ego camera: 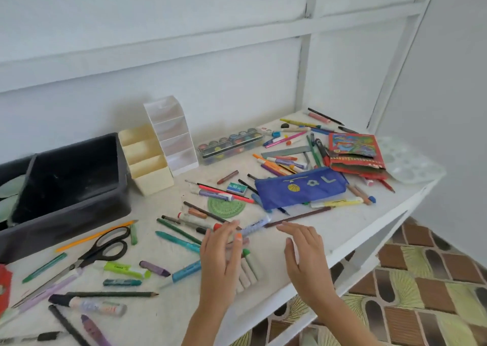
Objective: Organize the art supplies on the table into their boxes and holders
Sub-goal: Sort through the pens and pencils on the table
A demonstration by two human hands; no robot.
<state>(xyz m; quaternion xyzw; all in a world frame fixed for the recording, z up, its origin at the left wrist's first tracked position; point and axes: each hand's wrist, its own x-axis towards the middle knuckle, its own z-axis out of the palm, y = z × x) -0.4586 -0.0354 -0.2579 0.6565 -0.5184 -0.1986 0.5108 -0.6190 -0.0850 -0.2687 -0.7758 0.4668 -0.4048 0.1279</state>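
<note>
Left hand (221, 261) and right hand (305, 256) hover released; best scoop the pale stubby crayons (250, 270) at six o'clock together, not singly.

A bin (66, 187) stands at the left of the surface (342, 224), with a low holder (147, 158), a taller holder (171, 135) and a paint set (229, 145) in turn to its right along the wall. Scissors (105, 245) lie before the bin. A pencil case (300, 187) lies right of centre, a pencil packet (355, 156) behind it.

left hand (221, 258), right hand (305, 256), fingers spread
</note>
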